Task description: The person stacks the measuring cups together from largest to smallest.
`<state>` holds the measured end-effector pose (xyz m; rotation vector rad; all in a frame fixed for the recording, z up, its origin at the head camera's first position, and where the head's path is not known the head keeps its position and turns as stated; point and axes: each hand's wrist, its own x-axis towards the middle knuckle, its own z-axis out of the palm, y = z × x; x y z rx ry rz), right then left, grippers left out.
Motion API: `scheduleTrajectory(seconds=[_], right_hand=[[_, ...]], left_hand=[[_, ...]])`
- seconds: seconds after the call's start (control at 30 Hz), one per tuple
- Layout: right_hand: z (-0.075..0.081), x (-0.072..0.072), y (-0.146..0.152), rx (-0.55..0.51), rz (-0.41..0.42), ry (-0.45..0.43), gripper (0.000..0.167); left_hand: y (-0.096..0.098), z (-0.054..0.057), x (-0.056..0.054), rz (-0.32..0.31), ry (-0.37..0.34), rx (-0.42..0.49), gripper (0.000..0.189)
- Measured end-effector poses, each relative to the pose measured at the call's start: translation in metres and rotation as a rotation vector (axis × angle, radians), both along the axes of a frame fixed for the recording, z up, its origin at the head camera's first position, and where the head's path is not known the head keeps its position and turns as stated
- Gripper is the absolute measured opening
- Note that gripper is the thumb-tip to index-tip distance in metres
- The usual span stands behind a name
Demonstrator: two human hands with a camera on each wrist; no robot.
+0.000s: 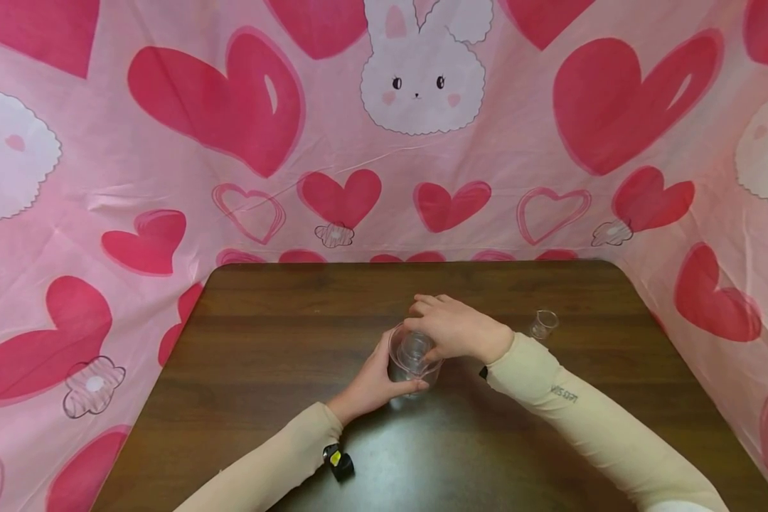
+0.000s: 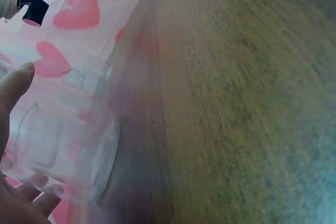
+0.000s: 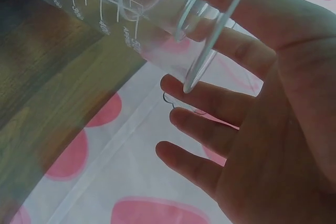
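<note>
Nearby, we gripped the large beaker (image 2: 86, 148) with our left hand (image 1: 372, 378) | inside it, our right hand (image 1: 453, 327) pinched a smaller beaker (image 1: 413, 347) | beyond the large beaker, to its right, a tiny beaker (image 1: 543, 325) stood on the brown table (image 1: 281, 341)

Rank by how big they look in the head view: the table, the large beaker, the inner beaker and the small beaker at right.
1. Table
2. Large beaker
Unsure: inner beaker and small beaker look close in size, and the right hand partly hides the inner one.
</note>
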<state>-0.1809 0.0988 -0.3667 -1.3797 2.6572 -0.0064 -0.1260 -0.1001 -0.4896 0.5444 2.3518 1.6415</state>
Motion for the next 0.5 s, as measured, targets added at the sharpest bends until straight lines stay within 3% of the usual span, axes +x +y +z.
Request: scheduleTrajectory(seconds=[0.5], right_hand=[[-0.0082,0.0068,-0.0071,0.065,0.012,0.116,0.060]], left_hand=[[0.0018,0.0003,0.0018,0.012,0.025,-0.035,0.101]])
